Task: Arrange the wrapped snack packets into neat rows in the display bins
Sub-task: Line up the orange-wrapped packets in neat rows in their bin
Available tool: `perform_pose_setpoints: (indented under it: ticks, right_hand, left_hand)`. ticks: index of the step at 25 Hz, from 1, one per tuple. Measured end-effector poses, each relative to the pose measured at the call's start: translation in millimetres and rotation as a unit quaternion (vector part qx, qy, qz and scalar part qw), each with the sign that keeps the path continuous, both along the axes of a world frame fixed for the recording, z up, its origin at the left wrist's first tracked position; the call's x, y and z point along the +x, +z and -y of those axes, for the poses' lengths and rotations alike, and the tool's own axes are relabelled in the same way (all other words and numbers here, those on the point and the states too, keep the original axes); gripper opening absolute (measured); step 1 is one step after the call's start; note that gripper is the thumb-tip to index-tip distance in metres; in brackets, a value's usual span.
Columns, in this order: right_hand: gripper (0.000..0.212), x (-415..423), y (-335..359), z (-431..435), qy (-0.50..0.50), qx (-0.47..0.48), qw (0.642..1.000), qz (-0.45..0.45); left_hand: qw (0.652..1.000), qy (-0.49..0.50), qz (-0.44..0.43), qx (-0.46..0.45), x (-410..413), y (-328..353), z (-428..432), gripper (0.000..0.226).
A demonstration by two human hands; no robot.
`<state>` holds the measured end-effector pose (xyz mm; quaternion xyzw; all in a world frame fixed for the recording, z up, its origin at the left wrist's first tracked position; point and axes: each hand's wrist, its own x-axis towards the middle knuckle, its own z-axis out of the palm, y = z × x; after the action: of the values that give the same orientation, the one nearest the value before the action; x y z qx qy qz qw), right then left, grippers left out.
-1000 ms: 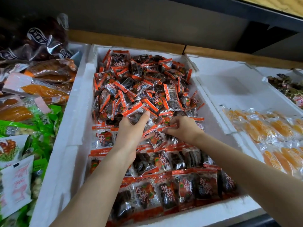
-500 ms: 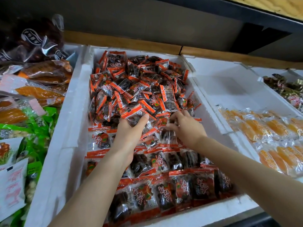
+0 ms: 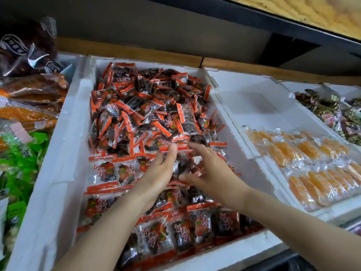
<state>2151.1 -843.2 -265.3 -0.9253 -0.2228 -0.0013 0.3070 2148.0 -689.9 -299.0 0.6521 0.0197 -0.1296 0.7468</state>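
Head camera: my left hand (image 3: 159,174) and right hand (image 3: 214,173), fingers spread, press red snack packets (image 3: 183,166) between them, centre frame.

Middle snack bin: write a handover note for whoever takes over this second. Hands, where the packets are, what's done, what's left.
Left hand: fingers straight, pressed against a small bunch of packets.
Right hand: cupped against the bunch's other side; blur hides whether it grips.
Packets: all in the middle bin; a loose pile fills the far half.
Done: neat rows across the near half.
Left: set this bunch into the row under the hands, then work through the pile.
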Motion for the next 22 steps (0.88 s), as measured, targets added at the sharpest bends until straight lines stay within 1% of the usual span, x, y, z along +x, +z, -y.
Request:
perform_pose_setpoints:
  ticks: [2,4,5,7,8,9,10,11,12,14,16,19,22]
  right_hand:
    - [0.074,-3,-6,5,-0.049,0.011,0.999,0.008]
    - [0.067,-7,-4,12,-0.075,0.051,0.996,0.001]
    - [0.061,-9,0,13,-0.072,0.056,0.996,0.001]
    - [0.049,-2,8,21,-0.058,0.063,0.996,-0.005]
    - [0.046,9,11,28,-0.067,0.048,0.997,0.000]
    - [0.045,23,14,37,-0.086,0.012,0.996,0.013]
    - [0.046,39,15,46,-0.105,-0.042,0.993,0.019]
    - [0.048,54,14,54,-0.112,-0.105,0.988,0.008]
    - [0.050,65,10,57,-0.106,-0.167,0.980,-0.018]
    - [0.057,74,-2,55,-0.084,-0.251,0.963,-0.050]
    - [0.066,77,-13,49,-0.070,-0.272,0.959,-0.027]
    - [0.068,78,-21,46,-0.030,-0.237,0.971,0.016]
    - [0.064,78,-20,46,0.017,-0.215,0.976,-0.010]
  left_hand:
    - [0.998,-0.045,-0.006,-0.048,-3,3,6,0.094]
    - [0.995,-0.048,0.000,-0.082,-5,5,8,0.091]
    - [0.996,-0.044,0.015,-0.078,-5,4,7,0.090]
    - [0.997,-0.002,0.061,-0.054,-7,7,7,0.071]
    - [0.996,0.027,0.077,-0.042,-7,8,5,0.064]
    - [0.995,0.048,0.084,-0.033,-6,7,3,0.069]
    - [0.994,0.061,0.084,-0.026,-5,7,1,0.080]
    - [0.994,0.065,0.083,-0.024,-3,7,-1,0.092]
    - [0.993,0.073,0.087,-0.027,-3,6,-1,0.100]
    - [0.992,0.073,0.094,-0.034,-4,7,0,0.103]
    - [0.993,0.064,0.094,-0.040,-3,8,1,0.100]
    - [0.993,0.063,0.094,-0.037,-2,9,0,0.093]
    - [0.993,0.069,0.089,-0.022,-2,9,0,0.092]
